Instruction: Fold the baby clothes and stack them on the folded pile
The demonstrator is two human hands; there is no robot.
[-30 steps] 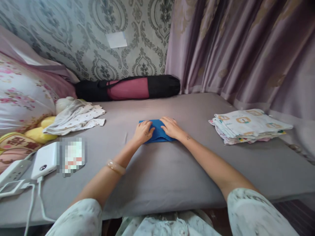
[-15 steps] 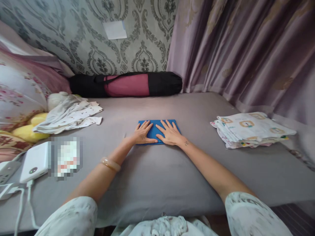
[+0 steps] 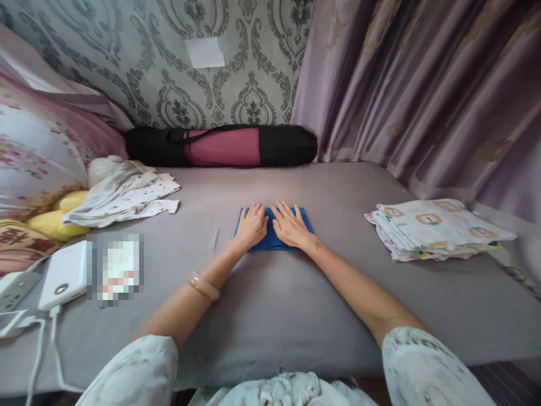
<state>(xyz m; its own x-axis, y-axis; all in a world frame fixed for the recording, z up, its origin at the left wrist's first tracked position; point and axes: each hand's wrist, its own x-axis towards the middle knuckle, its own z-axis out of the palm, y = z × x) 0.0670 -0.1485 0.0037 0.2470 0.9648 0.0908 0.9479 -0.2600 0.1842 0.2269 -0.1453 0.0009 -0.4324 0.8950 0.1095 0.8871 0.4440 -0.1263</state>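
A flat blue folded cloth [image 3: 270, 243] lies on the grey bed sheet [image 3: 279, 304] in front of me. My left hand [image 3: 252, 225] rests palm down on its left half, fingers stretched out and pointing away from me. On the right half lies my right hand [image 3: 291, 226], also flat, with its fingers slightly spread. Both palms hide much of the blue cloth; its far edge and corners show around the fingers. Neither hand grips anything.
To the right sits a stack of folded printed cloths [image 3: 435, 223]. At left are a rumpled spotted cloth [image 3: 131, 197], a yellow plush toy [image 3: 54, 225], a white power bank [image 3: 65, 276] with cables and a blurred item [image 3: 120, 268]. A black-and-pink long bag [image 3: 224, 148] lies along the wall.
My left hand has slid a little across the blue cloth, away from me, its thumb drawn in closer. My right hand stays flat, fingers less spread. The view has shifted slightly.
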